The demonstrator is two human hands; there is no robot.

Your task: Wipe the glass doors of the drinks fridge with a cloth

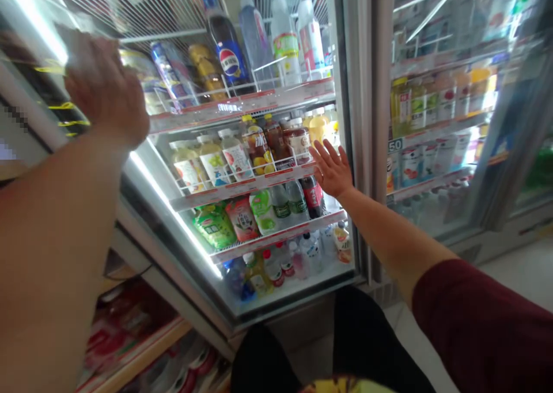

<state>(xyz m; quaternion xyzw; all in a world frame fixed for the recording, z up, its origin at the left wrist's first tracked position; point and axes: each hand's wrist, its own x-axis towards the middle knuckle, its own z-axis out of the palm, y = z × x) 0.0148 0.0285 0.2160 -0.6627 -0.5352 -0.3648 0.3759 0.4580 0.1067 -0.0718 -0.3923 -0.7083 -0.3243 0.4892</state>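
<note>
My left hand (108, 87) is raised at the upper left of the glass-fronted drinks fridge (362, 151), smeared by motion. Under its fingers is what looks like a pale cloth (74, 40), too blurred to make out well. Lower and to the right, my right hand (332, 167) is spread flat against the glass near the door's right edge, fingers apart and holding nothing. Behind the glass, shelves carry a Pepsi bottle (228, 56), tea bottles (259, 145), green drink pouches (213, 227) and small bottles at the bottom.
A second glass-fronted fridge with bottles (401, 105) stands to the right. At the lower left, a wooden-edged shelf (142, 350) holds red packages. My legs (265, 361) are close to the fridge base, above a tiled floor (518, 272).
</note>
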